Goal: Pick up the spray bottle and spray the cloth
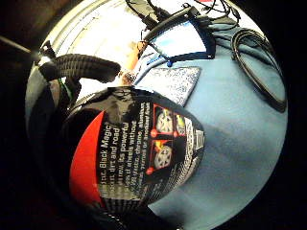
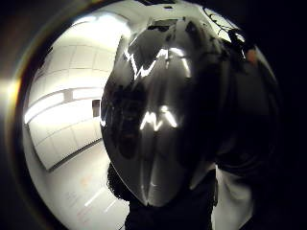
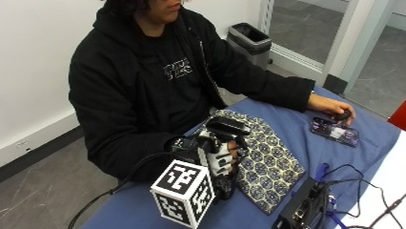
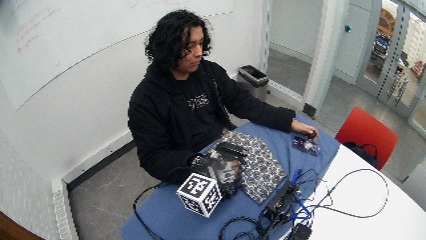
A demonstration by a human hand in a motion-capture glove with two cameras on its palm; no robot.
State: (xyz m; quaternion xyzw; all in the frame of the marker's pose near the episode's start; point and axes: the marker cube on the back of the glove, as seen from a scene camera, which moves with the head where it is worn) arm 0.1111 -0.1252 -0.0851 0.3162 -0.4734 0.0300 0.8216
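Spraying looks like the step in hand: the right hand (image 3: 212, 155) has its fingers (image 1: 79, 67) curled round the spray bottle (image 3: 218, 148), holding it upright just beside the near edge of the patterned cloth (image 3: 269, 162), which lies flat on the blue worktop (image 3: 355, 152). Whether the bottle's base is clear of the worktop I cannot tell. Next, I judge, the nozzle must face the cloth and a finger reach the trigger; neither shows plainly here.
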